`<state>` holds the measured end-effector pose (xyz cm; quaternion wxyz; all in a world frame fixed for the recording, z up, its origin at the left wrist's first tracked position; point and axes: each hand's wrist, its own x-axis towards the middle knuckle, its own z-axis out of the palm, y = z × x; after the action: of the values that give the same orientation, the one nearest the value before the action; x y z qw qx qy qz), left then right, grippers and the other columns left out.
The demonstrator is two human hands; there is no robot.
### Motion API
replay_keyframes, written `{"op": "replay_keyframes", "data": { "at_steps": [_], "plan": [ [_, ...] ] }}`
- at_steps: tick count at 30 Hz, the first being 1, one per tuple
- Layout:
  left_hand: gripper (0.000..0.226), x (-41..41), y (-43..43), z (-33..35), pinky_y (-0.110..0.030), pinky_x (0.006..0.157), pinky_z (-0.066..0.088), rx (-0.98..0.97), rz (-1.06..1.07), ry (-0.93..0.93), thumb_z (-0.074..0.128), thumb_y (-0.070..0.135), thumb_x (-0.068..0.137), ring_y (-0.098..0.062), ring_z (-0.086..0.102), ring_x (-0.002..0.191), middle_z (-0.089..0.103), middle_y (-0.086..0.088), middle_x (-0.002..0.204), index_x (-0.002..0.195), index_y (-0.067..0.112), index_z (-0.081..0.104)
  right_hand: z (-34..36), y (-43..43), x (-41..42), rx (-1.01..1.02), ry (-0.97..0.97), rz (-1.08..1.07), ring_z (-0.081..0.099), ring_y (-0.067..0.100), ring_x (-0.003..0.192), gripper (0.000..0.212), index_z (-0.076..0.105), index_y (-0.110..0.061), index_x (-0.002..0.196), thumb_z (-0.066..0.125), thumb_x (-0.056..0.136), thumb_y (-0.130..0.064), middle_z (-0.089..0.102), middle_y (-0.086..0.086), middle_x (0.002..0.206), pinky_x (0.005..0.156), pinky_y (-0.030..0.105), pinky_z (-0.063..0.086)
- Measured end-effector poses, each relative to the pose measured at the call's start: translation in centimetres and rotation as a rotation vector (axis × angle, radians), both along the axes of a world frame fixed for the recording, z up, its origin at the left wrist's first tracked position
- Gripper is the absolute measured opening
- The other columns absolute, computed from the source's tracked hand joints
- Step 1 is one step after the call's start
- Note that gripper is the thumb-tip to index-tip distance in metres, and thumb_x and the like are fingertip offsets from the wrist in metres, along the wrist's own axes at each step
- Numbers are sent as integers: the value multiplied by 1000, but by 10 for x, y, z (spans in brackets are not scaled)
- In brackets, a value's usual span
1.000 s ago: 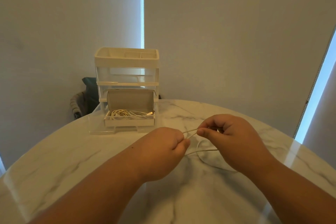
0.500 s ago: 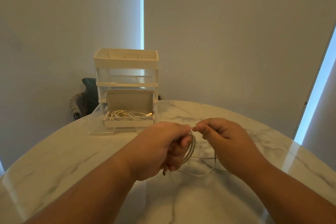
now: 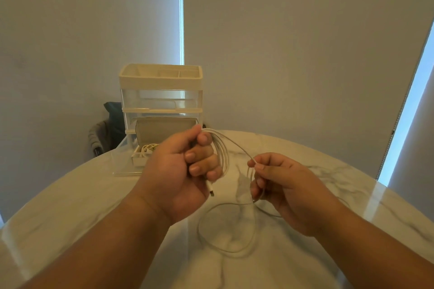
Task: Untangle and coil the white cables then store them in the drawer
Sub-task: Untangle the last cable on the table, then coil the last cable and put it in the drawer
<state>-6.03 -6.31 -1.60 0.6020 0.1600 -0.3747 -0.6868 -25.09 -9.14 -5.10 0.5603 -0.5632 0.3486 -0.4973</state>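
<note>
White cable [image 3: 222,152] is the thing to follow in the head view. Several loops of it hang gathered in the left hand [image 3: 175,171], which is lifted off the table [image 3: 70,206] directly in front of the drawer unit [image 3: 160,82] and hides part of its lower front. That hand is turned palm side towards the camera, with four fingers curled in over the bundle and the thumb up top where the loops come together. A short tail ending in the plug [image 3: 211,192] pokes out beneath the little finger and points down.

From the top of the bundle one strand arcs across to the right hand [image 3: 284,192], held lower, to the right of the drawer unit and nearer the camera. Its thumb and forefinger pinch the strand at their tips, and the other fingers are loosely bent below.

The slack drops to the table and lies in one loose loop [image 3: 225,232] between the two forearms, on the near side of the drawer unit. Both forearms reach in from the bottom edge.

The drawer unit's bottom drawer [image 3: 138,161] is pulled out. A second cable [image 3: 147,148] lies coiled inside it, partly behind the left hand. A dark chair [image 3: 109,124] stands just left of the drawer unit, beyond the table edge.
</note>
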Motion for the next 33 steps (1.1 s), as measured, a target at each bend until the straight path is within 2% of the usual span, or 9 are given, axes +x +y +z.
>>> {"op": "replay_keyframes", "data": {
  "at_steps": [2,6,9,15,21,24,28,30,33],
  "plan": [
    [32,0,-1,1,-22,42,36,16,30,59,47,28,92,-6,29,38,28,10,45,63,15,54,1,2,-1,-17,30,65,55,24,58,20,70,-6,91,52,94,2,54,11,62,59,33,49],
    [33,2,-1,4,-22,47,40,19,60,150,45,27,95,-6,33,42,34,9,51,68,14,58,-6,3,5,-188,393,86,61,18,65,25,75,-25,92,56,98,-10,65,7,69,69,30,44],
    [33,2,-1,4,-22,49,40,29,73,160,43,26,98,-6,35,44,35,9,53,70,14,58,-8,7,10,-173,495,101,64,15,73,29,73,-30,99,52,101,-11,72,2,75,70,25,46],
    [33,2,0,5,-21,47,38,47,93,164,42,25,99,-5,32,42,33,9,51,70,15,57,-9,6,13,-118,406,40,64,17,71,28,73,-22,102,50,100,-6,72,5,77,65,35,38],
    [27,0,-1,8,-25,65,46,106,263,238,42,23,102,-8,54,51,56,4,61,89,9,61,-6,15,18,-79,350,228,67,12,80,27,65,-20,117,59,95,-5,76,2,108,67,27,38],
    [29,0,-1,7,-28,72,52,152,305,268,44,22,102,-11,65,60,66,-1,69,93,6,66,-8,22,24,-28,349,343,70,15,88,34,62,-21,123,55,97,0,76,8,104,68,18,45],
    [27,-1,0,7,-24,68,57,153,290,229,43,20,103,-9,67,61,68,-1,70,95,7,66,-12,23,28,-77,437,325,70,12,87,33,63,-30,123,56,95,-13,77,4,98,68,22,42],
    [24,0,1,8,-21,60,55,152,280,208,45,19,102,-5,62,54,67,2,68,97,8,65,-12,23,28,-76,477,278,66,9,79,36,63,-30,123,51,101,-5,76,3,93,64,16,43],
    [20,1,0,7,-20,54,45,129,290,124,43,17,103,-3,47,47,54,6,61,99,11,63,-10,24,29,-85,533,244,60,6,70,40,64,-36,121,50,101,-4,74,-1,86,62,10,43]
  ]
}}
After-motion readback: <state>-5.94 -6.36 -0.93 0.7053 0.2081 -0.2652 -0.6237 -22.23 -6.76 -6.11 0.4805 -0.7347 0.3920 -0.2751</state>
